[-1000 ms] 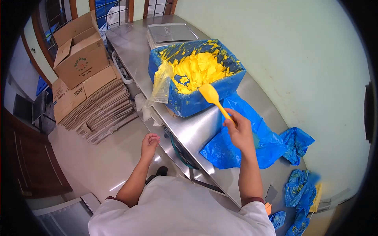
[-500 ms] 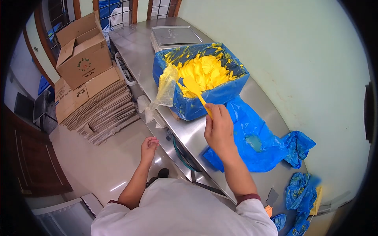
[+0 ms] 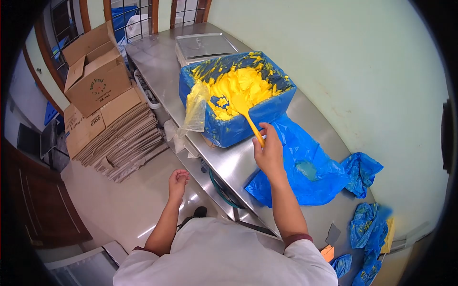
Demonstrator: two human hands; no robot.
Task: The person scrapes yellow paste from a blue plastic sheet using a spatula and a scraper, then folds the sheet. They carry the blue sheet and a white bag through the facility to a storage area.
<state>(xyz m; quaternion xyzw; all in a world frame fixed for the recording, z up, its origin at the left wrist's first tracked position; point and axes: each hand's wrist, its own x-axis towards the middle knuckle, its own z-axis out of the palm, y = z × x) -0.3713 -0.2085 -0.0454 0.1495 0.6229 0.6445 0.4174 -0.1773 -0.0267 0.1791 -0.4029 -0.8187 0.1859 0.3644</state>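
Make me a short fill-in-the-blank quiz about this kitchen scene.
1. The right hand holds a yellow ____.
2. The spatula blade rests in yellow paste inside a box lined with ____ plastic.
3. The left hand holds ____.
Missing words: spatula; blue; nothing

1. A pale green wall (image 3: 362, 62) runs along the far side of a long stainless steel worktop (image 3: 229, 162).
2. The floor (image 3: 119, 200) is glossy and light-coloured, with bright glints of reflected light.
3. Wooden-framed windows with metal grilles (image 3: 138, 14) stand at the worktop's far end.
4. Flattened cardboard (image 3: 129, 138) is stacked on the floor, with open cartons (image 3: 95, 71) on top.
5. A dark wooden door (image 3: 38, 200) stands at left.
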